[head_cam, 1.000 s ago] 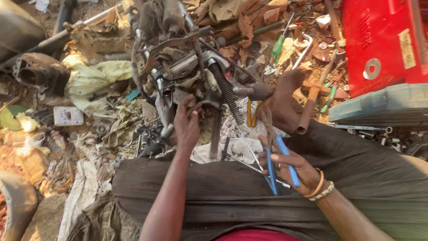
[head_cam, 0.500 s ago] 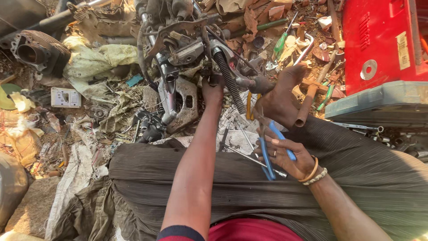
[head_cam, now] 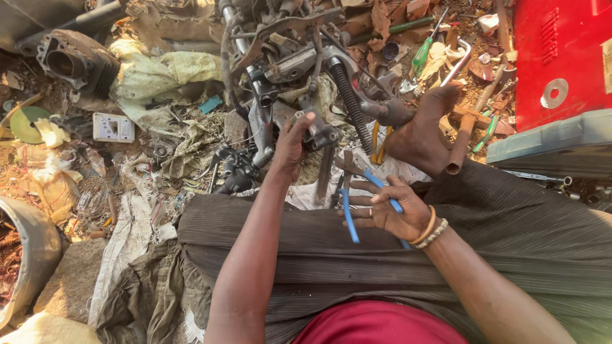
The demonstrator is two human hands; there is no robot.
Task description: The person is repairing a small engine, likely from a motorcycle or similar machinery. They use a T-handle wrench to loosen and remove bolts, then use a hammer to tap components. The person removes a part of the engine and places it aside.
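A red box (head_cam: 561, 57) with a pale label strip at its right edge is lying upper right, behind a grey case (head_cam: 551, 143).

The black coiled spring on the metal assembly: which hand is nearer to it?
Left. The left hand grips a grey metal part of the assembly right beside the black coiled spring. The right hand sits lower, over the lap, holding blue-handled pliers.

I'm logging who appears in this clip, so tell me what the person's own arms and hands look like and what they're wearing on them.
Both forearms are bare, with no sleeves or gloves showing. The left hand wears nothing. The right hand has two bracelets at the wrist: a smooth orange-brown band and a pale beaded one beside it.
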